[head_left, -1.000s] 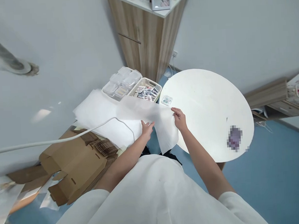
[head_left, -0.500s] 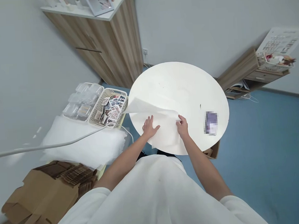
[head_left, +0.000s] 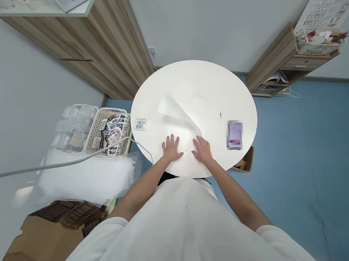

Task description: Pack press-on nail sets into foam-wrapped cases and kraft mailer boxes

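A thin white translucent sheet (head_left: 175,110) lies on the round white table (head_left: 207,81) in front of me, its far part lifted and slanting up. My left hand (head_left: 171,149) rests with fingers spread near the table's front edge, palm down. Beside it, my right hand (head_left: 203,150) is also palm down, fingers apart, its fingertips at the sheet's right corner. The sheet's near edge is hard to make out against the white table. A small clear case (head_left: 140,124) with teal pieces sits at the table's left edge.
A blurred purple item (head_left: 235,134) lies at the table's right. Leftward stand a basket of printed packs (head_left: 112,130), clear plastic boxes (head_left: 76,124), a stack of white sheets (head_left: 88,175) and folded cardboard boxes (head_left: 47,236). A grey cable (head_left: 61,164) crosses there.
My right hand has gone from pinching the sheet's edge to lying spread. The sheet's raised part has swung away from the left edge, uncovering the clear case. The view has shifted.
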`<state>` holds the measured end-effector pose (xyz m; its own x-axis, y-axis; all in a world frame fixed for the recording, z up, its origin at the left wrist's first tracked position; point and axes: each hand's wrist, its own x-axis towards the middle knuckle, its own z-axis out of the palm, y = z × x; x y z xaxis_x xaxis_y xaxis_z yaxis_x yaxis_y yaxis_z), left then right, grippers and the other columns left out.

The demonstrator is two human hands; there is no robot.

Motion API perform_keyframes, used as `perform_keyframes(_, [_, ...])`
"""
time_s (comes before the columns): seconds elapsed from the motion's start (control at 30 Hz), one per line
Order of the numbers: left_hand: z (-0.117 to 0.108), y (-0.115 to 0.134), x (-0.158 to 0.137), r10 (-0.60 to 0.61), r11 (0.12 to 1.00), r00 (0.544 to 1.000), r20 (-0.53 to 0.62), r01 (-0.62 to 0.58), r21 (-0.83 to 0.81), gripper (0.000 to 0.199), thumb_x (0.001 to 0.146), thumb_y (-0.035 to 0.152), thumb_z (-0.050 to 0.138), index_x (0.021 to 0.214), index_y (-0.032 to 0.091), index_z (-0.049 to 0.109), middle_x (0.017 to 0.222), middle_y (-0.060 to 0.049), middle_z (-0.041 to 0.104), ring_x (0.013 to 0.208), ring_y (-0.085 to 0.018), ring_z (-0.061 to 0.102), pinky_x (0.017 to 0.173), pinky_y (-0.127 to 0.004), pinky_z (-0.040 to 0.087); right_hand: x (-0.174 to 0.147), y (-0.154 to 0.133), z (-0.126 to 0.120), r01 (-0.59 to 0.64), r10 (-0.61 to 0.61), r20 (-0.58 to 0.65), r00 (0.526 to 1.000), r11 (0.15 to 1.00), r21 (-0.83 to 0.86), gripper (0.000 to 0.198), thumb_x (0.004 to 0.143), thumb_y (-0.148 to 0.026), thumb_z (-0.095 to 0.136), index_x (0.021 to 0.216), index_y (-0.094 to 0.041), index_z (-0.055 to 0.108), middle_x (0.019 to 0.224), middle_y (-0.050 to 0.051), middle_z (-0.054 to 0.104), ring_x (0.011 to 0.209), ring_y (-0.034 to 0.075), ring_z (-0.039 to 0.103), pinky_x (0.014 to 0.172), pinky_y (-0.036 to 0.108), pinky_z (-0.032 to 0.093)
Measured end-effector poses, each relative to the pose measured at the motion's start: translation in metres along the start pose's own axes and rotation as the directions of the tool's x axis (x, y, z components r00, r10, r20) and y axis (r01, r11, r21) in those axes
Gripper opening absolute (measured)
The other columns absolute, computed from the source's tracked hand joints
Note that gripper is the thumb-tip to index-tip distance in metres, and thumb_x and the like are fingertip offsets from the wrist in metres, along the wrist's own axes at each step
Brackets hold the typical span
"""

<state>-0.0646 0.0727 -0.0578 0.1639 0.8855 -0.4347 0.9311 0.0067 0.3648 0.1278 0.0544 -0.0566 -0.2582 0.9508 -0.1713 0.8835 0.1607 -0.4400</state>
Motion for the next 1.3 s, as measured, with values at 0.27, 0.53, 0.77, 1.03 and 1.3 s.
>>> perform_keyframes(0.27, [-0.001,-0.001,-0.003,0.065,0.99,0.997,-0.051,-0.058,0.131,0.077,0.075,0.045,0.052,0.14,0.021,0.018,0.15,-0.01,0.005,0.137,-0.032,-0.001,0.105,-0.055,0.009,0.019,0.01,-0.003,-0.048,0.068,0.136,0.988,0.988,-0.146,0.065,0.079,-0.04,0.05,0.135,-0.015,0.028,0.147,0.014,0.019,0.136,0.027,0.013,0.105,0.047,0.013])
perform_keyframes(0.53, [0.009,-0.02,-0.036,0.16,0.97,0.981,-0.112,-0.136,0.203,0.059,0.082,0.038,0.041,0.137,0.021,0.028,0.148,-0.01,0.018,0.136,-0.029,0.012,0.104,-0.052,0.016,-0.005,-0.009,-0.008,-0.051,0.07,0.114,0.991,0.985,-0.163,0.054,0.081,-0.035,0.045,0.131,-0.017,0.035,0.144,0.013,0.027,0.133,0.027,0.023,0.104,0.047,0.017])
perform_keyframes(0.77, [0.006,-0.024,-0.031,0.177,0.968,0.979,-0.103,-0.155,0.198,0.055,0.082,0.037,0.043,0.134,0.02,0.034,0.146,-0.012,0.024,0.135,-0.031,0.015,0.103,-0.053,0.017,-0.013,-0.013,0.005,-0.084,0.103,0.094,0.99,0.979,-0.188,0.046,0.077,-0.017,0.043,0.124,-0.019,0.043,0.142,0.011,0.033,0.13,0.024,0.029,0.103,0.047,0.019])
perform_keyframes(1.03, [0.006,-0.025,-0.025,0.205,0.97,0.968,-0.144,-0.182,0.159,0.055,0.078,0.036,0.048,0.131,0.022,0.038,0.144,-0.013,0.028,0.134,-0.032,0.019,0.102,-0.054,0.018,-0.009,-0.015,0.007,-0.123,0.134,0.049,0.99,0.976,-0.182,0.046,0.075,-0.011,0.041,0.12,-0.018,0.046,0.14,0.011,0.037,0.13,0.025,0.029,0.103,0.046,0.02])
perform_keyframes(1.3, [-0.005,-0.037,-0.028,0.218,0.972,0.963,-0.161,-0.199,0.123,0.055,0.079,0.037,0.046,0.131,0.021,0.038,0.146,-0.013,0.024,0.135,-0.03,0.017,0.103,-0.052,0.02,-0.005,-0.033,0.004,-0.176,0.17,-0.058,0.984,0.974,-0.141,0.044,0.078,-0.014,0.04,0.121,-0.017,0.047,0.139,0.014,0.037,0.129,0.026,0.031,0.1,0.046,0.025])
